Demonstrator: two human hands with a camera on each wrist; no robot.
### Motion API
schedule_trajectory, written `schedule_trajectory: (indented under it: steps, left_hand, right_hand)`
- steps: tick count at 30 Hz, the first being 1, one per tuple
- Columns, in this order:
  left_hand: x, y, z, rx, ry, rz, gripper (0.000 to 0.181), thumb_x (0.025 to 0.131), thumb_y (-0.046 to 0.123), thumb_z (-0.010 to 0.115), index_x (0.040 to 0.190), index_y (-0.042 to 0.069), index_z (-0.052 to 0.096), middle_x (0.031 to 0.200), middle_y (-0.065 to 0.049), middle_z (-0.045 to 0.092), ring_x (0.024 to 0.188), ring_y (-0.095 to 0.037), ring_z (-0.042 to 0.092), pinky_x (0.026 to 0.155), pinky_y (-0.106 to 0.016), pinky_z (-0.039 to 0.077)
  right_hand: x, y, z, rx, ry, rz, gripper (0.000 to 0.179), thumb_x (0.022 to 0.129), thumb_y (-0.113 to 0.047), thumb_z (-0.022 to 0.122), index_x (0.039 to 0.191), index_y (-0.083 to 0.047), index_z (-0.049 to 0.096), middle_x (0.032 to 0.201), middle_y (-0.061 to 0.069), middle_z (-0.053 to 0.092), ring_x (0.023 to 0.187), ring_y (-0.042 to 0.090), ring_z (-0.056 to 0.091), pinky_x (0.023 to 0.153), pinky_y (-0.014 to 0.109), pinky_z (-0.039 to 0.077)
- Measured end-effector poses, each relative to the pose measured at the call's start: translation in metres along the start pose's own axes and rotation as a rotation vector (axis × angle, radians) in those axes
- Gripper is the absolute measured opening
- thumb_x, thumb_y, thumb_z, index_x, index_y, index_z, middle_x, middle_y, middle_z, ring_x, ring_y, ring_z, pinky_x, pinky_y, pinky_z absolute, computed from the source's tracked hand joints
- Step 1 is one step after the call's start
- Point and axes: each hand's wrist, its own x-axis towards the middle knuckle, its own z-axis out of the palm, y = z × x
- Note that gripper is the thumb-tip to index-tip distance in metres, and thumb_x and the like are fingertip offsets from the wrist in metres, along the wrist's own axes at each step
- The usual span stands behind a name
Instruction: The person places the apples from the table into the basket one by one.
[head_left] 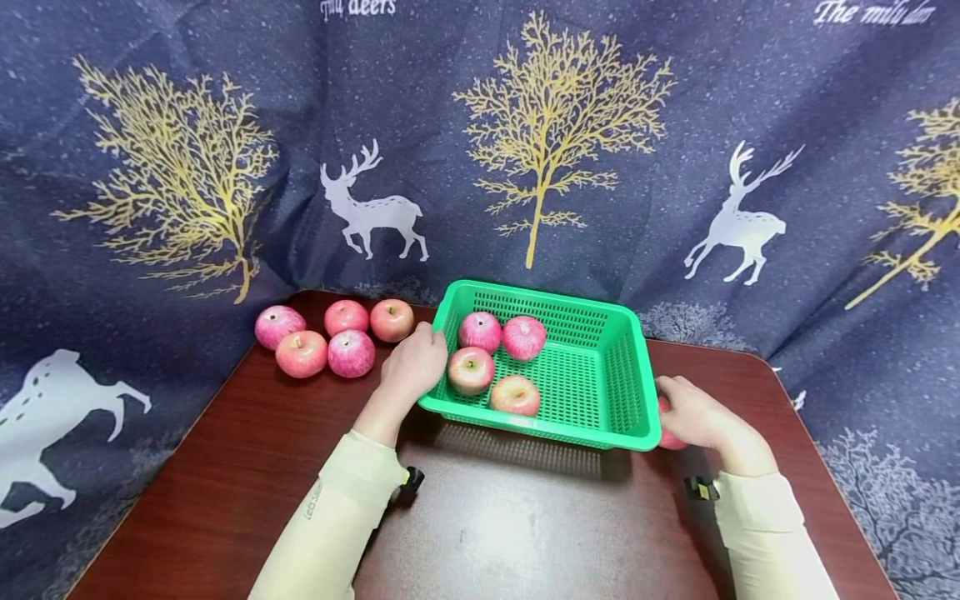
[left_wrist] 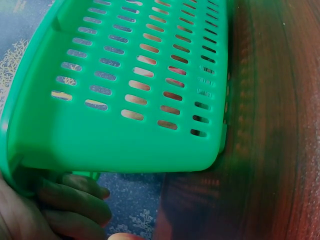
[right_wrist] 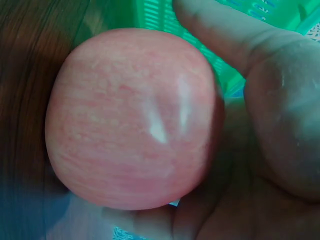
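Observation:
A green plastic basket (head_left: 570, 385) with slotted walls occupies the middle of the table. Several red and pink apples (head_left: 480, 332) lie in its left half. My left hand (head_left: 415, 364) grips the basket's left rim; in the left wrist view its fingers (left_wrist: 75, 210) curl under the edge of the green wall (left_wrist: 100, 145). Beside the right wall, outside the basket, my right hand (head_left: 697, 414) holds an apple (head_left: 670, 437). The right wrist view shows this pinkish-red apple (right_wrist: 130, 120) against the palm, the thumb on one side and fingers beneath.
Several more apples (head_left: 302, 354) are grouped on the table's back left, left of my left hand. The brown wooden table (head_left: 480, 533) ends at a dark blue cloth (head_left: 480, 208) printed with deer and trees. A shadow falls under the basket's front edge.

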Motion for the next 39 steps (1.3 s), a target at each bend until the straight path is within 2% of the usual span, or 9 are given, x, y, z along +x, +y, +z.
schedule_trajectory:
  steps: [4, 8, 15, 20, 23, 26, 30, 35, 39]
  left_hand:
    - [0.000, 0.000, 0.000, 0.001, -0.001, 0.002, 0.050, 0.117, 0.042, 0.032, 0.138, 0.006, 0.059, 0.142, -0.022, 0.069, 0.128, -0.049, 0.067, 0.099, -0.069, 0.051]
    - [0.001, 0.000, 0.000, 0.005, -0.005, 0.008, 0.050, 0.117, 0.042, 0.032, 0.139, 0.005, 0.058, 0.142, -0.022, 0.068, 0.127, -0.049, 0.067, 0.098, -0.070, 0.051]
    - [0.002, -0.001, -0.001, 0.012, -0.002, 0.012, 0.050, 0.116, 0.042, 0.032, 0.136, 0.005, 0.060, 0.140, -0.023, 0.069, 0.125, -0.049, 0.068, 0.096, -0.069, 0.052]
    - [0.001, -0.001, -0.002, 0.012, -0.006, 0.013, 0.051, 0.117, 0.042, 0.031, 0.137, 0.005, 0.059, 0.141, -0.023, 0.069, 0.126, -0.049, 0.068, 0.097, -0.069, 0.052]
    - [0.001, -0.001, -0.001, 0.010, -0.002, 0.010, 0.051, 0.116, 0.043, 0.031, 0.136, 0.005, 0.059, 0.140, -0.022, 0.069, 0.126, -0.048, 0.068, 0.097, -0.069, 0.052]
    - [0.001, -0.001, -0.001, 0.008, -0.003, 0.011, 0.050, 0.117, 0.043, 0.032, 0.135, 0.005, 0.059, 0.139, -0.022, 0.070, 0.126, -0.048, 0.068, 0.097, -0.069, 0.052]
    - [0.001, -0.001, -0.001, 0.008, -0.010, 0.010, 0.050, 0.117, 0.042, 0.031, 0.136, 0.005, 0.059, 0.140, -0.023, 0.069, 0.126, -0.048, 0.068, 0.098, -0.069, 0.052]
    - [0.000, -0.001, -0.002, 0.006, -0.016, 0.009, 0.051, 0.117, 0.042, 0.031, 0.138, 0.005, 0.058, 0.141, -0.023, 0.069, 0.127, -0.048, 0.067, 0.098, -0.069, 0.051]
    - [-0.001, 0.000, -0.002, -0.001, -0.010, 0.009, 0.050, 0.117, 0.042, 0.032, 0.137, 0.004, 0.059, 0.140, -0.023, 0.069, 0.126, -0.048, 0.068, 0.098, -0.069, 0.052]
  right_hand:
    - [-0.001, -0.003, 0.001, -0.020, -0.011, 0.006, 0.027, 0.095, -0.015, 0.077, 0.117, -0.001, 0.071, 0.109, 0.016, 0.069, 0.112, 0.041, 0.065, 0.100, 0.062, 0.054]
    - [-0.001, -0.006, 0.001, -0.033, -0.015, 0.009, 0.016, 0.097, -0.015, 0.073, 0.108, -0.005, 0.069, 0.099, 0.010, 0.064, 0.100, 0.032, 0.061, 0.090, 0.055, 0.054]
    - [0.001, -0.007, 0.005, -0.055, -0.036, 0.007, 0.033, 0.088, -0.026, 0.085, 0.110, -0.007, 0.069, 0.095, 0.002, 0.065, 0.094, 0.025, 0.052, 0.084, 0.047, 0.053]
    - [0.000, -0.006, 0.004, -0.063, -0.050, 0.010, 0.047, 0.082, -0.038, 0.091, 0.111, -0.009, 0.069, 0.095, 0.007, 0.061, 0.093, 0.029, 0.055, 0.081, 0.052, 0.055]
    - [0.000, 0.001, 0.007, -0.046, -0.044, -0.012, 0.056, 0.079, -0.047, 0.093, 0.113, -0.009, 0.069, 0.098, 0.012, 0.060, 0.094, 0.035, 0.057, 0.079, 0.057, 0.056]
    - [0.001, 0.012, 0.013, -0.053, 0.000, -0.062, 0.062, 0.076, -0.053, 0.095, 0.111, -0.009, 0.069, 0.097, 0.014, 0.059, 0.090, 0.038, 0.057, 0.075, 0.059, 0.055]
    - [0.000, 0.007, 0.012, -0.064, 0.017, -0.058, 0.063, 0.073, -0.053, 0.096, 0.110, -0.010, 0.070, 0.096, 0.014, 0.059, 0.090, 0.039, 0.059, 0.075, 0.061, 0.056]
    - [-0.003, -0.008, 0.005, -0.085, -0.039, 0.010, 0.061, 0.073, -0.046, 0.097, 0.114, -0.009, 0.070, 0.099, 0.012, 0.060, 0.094, 0.037, 0.059, 0.081, 0.059, 0.057]
    - [-0.002, -0.009, 0.005, -0.104, -0.035, -0.005, 0.058, 0.075, -0.042, 0.097, 0.113, -0.008, 0.070, 0.099, 0.010, 0.064, 0.097, 0.036, 0.059, 0.083, 0.058, 0.057]
